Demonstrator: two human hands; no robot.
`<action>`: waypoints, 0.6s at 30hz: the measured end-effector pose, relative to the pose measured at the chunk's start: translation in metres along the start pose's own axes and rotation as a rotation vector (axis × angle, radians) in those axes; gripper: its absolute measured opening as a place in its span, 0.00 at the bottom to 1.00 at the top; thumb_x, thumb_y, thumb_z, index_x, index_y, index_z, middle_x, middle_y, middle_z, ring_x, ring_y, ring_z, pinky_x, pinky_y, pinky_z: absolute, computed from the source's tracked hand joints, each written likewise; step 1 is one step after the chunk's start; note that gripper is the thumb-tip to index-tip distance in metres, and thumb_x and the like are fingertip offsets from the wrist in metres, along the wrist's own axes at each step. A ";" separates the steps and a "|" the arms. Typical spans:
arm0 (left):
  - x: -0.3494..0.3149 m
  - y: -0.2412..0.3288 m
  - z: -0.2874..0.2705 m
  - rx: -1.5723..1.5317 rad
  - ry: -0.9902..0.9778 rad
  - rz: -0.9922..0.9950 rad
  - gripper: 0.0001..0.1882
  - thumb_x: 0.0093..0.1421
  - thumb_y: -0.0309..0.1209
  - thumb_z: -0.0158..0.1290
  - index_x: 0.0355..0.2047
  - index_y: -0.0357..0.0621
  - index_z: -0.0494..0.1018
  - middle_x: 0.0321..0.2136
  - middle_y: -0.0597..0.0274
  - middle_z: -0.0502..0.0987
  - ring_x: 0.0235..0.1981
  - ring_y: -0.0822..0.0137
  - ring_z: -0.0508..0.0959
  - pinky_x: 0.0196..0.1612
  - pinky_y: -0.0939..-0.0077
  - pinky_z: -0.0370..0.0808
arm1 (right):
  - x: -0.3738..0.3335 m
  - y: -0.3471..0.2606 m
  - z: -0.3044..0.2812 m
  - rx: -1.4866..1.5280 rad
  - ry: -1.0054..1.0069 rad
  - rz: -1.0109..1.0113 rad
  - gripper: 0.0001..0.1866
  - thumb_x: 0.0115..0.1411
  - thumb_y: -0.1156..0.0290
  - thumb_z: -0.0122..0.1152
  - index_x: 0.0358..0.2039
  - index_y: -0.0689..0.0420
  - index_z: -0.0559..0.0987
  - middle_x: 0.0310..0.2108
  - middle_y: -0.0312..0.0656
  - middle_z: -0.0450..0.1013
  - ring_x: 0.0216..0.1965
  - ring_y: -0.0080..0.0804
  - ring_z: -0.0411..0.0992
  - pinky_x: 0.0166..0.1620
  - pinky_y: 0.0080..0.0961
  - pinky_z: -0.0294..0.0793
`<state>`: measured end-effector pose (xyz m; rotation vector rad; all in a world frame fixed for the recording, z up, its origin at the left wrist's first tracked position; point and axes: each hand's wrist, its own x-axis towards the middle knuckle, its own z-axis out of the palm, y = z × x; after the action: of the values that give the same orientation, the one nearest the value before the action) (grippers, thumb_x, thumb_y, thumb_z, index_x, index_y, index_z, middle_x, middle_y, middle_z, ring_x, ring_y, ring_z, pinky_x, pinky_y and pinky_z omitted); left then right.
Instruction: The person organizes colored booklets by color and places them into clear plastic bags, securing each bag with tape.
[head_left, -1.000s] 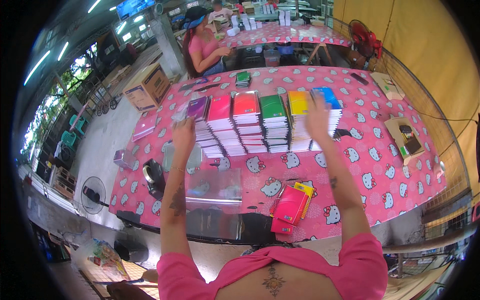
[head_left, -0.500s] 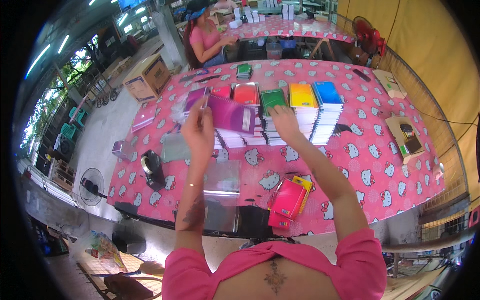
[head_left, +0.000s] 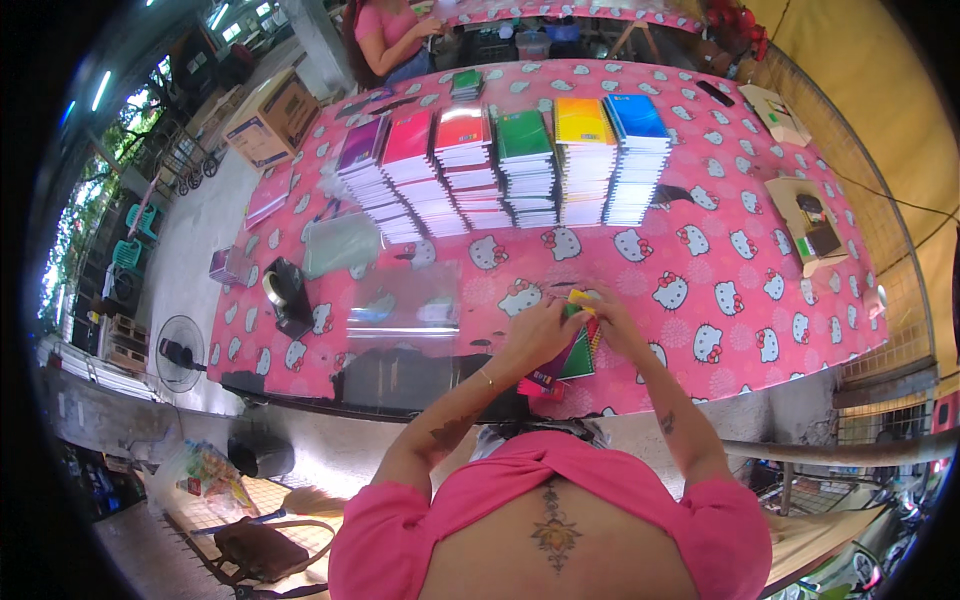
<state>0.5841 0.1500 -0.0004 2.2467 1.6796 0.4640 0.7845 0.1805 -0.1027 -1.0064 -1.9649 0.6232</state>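
Note:
Near the table's front edge, both my hands close around a small handful of spiral notebooks. My left hand (head_left: 543,332) grips a purple notebook (head_left: 552,372) along its left side. On the other side, my right hand (head_left: 614,322) holds the upper end of the bundle, where a yellow cover (head_left: 580,297) shows. A green notebook (head_left: 578,358) lies beside the purple one, and a red cover (head_left: 546,390) sticks out below. My fingers hide much of the bundle. Beyond stand tall notebook stacks, topped in purple (head_left: 362,143), red (head_left: 408,135), green (head_left: 524,133), yellow (head_left: 583,120) and blue (head_left: 637,115).
Clear plastic sheets (head_left: 405,300) and a black tape dispenser (head_left: 288,297) lie to my left. A small green notebook pile (head_left: 467,84) sits at the far side, near a person in pink (head_left: 385,40). Opened cardboard pieces (head_left: 806,225) lie at the right edge.
My left hand has brought the purple notebook down from the stacks to the small pile. My right hand has come back from the green stack, and a green notebook now shows in the pile.

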 end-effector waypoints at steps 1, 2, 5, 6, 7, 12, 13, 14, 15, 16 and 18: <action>-0.002 -0.004 0.005 -0.214 0.089 -0.023 0.22 0.64 0.48 0.54 0.41 0.38 0.77 0.31 0.47 0.79 0.33 0.49 0.80 0.37 0.57 0.75 | -0.011 0.002 -0.003 0.165 0.147 0.199 0.13 0.63 0.78 0.56 0.48 0.55 0.77 0.57 0.41 0.70 0.58 0.33 0.68 0.54 0.31 0.70; -0.006 -0.016 0.010 -0.423 0.178 -0.055 0.24 0.65 0.47 0.54 0.46 0.37 0.75 0.34 0.47 0.79 0.35 0.49 0.80 0.40 0.59 0.76 | -0.023 -0.005 -0.003 0.164 0.150 0.194 0.13 0.63 0.78 0.56 0.48 0.55 0.77 0.57 0.41 0.70 0.58 0.33 0.68 0.54 0.31 0.70; -0.025 -0.080 0.027 -0.423 0.265 -0.131 0.28 0.62 0.44 0.57 0.53 0.33 0.71 0.39 0.46 0.79 0.41 0.51 0.79 0.44 0.60 0.75 | -0.039 -0.044 -0.006 0.662 0.303 1.027 0.18 0.65 0.67 0.60 0.54 0.56 0.73 0.57 0.38 0.68 0.53 0.29 0.70 0.51 0.31 0.72; -0.031 -0.088 0.029 -0.543 0.152 -0.257 0.29 0.60 0.44 0.59 0.54 0.34 0.70 0.39 0.46 0.79 0.42 0.50 0.79 0.46 0.58 0.75 | -0.036 -0.065 0.001 0.876 0.277 1.018 0.22 0.64 0.63 0.62 0.56 0.56 0.71 0.56 0.38 0.69 0.51 0.27 0.70 0.50 0.31 0.72; -0.035 -0.088 0.034 -1.000 -0.124 -0.463 0.35 0.57 0.45 0.61 0.56 0.31 0.68 0.41 0.41 0.77 0.46 0.49 0.78 0.49 0.58 0.73 | -0.036 -0.077 0.006 1.089 0.246 1.000 0.26 0.64 0.60 0.63 0.58 0.57 0.69 0.55 0.37 0.69 0.49 0.26 0.70 0.49 0.31 0.73; -0.053 -0.072 0.076 -0.453 0.077 -0.266 0.39 0.56 0.47 0.61 0.58 0.29 0.66 0.46 0.36 0.73 0.49 0.49 0.76 0.52 0.60 0.72 | -0.009 -0.075 0.032 1.102 0.038 0.942 0.28 0.60 0.60 0.68 0.57 0.56 0.70 0.49 0.37 0.72 0.48 0.25 0.72 0.50 0.30 0.73; -0.058 -0.067 0.070 -0.653 0.076 -0.273 0.39 0.56 0.46 0.61 0.59 0.29 0.65 0.49 0.36 0.73 0.51 0.48 0.75 0.53 0.60 0.71 | -0.006 -0.085 0.034 0.972 -0.011 0.888 0.29 0.58 0.61 0.69 0.56 0.57 0.70 0.46 0.37 0.74 0.47 0.25 0.73 0.50 0.29 0.74; -0.063 -0.065 0.066 -0.854 0.073 -0.277 0.39 0.57 0.46 0.60 0.60 0.29 0.64 0.51 0.36 0.72 0.53 0.47 0.74 0.55 0.61 0.71 | -0.007 -0.085 0.039 0.970 -0.007 0.884 0.29 0.58 0.61 0.69 0.56 0.57 0.70 0.46 0.37 0.74 0.47 0.25 0.73 0.50 0.29 0.74; -0.070 -0.071 0.068 -0.855 0.072 -0.271 0.39 0.57 0.46 0.60 0.60 0.29 0.64 0.51 0.36 0.72 0.53 0.47 0.74 0.55 0.61 0.71 | -0.011 -0.083 0.047 0.874 0.081 0.838 0.29 0.57 0.62 0.70 0.56 0.57 0.70 0.45 0.38 0.75 0.45 0.26 0.74 0.49 0.29 0.75; -0.082 -0.084 0.072 -1.089 0.083 -0.336 0.37 0.59 0.41 0.58 0.63 0.31 0.61 0.53 0.37 0.72 0.55 0.52 0.74 0.55 0.64 0.71 | -0.012 -0.087 0.055 0.782 0.154 0.789 0.29 0.55 0.64 0.71 0.55 0.58 0.71 0.43 0.38 0.76 0.44 0.26 0.76 0.48 0.29 0.77; -0.097 -0.100 0.050 -1.327 0.078 -0.395 0.36 0.61 0.36 0.56 0.65 0.33 0.58 0.56 0.39 0.72 0.56 0.56 0.74 0.56 0.67 0.70 | -0.004 -0.083 0.036 1.014 0.048 0.863 0.28 0.55 0.63 0.70 0.54 0.59 0.72 0.43 0.40 0.76 0.41 0.28 0.77 0.46 0.30 0.79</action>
<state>0.4936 0.0824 -0.0955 0.9226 1.1547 1.1183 0.7203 0.1284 -0.0645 -1.0959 -0.8183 1.7905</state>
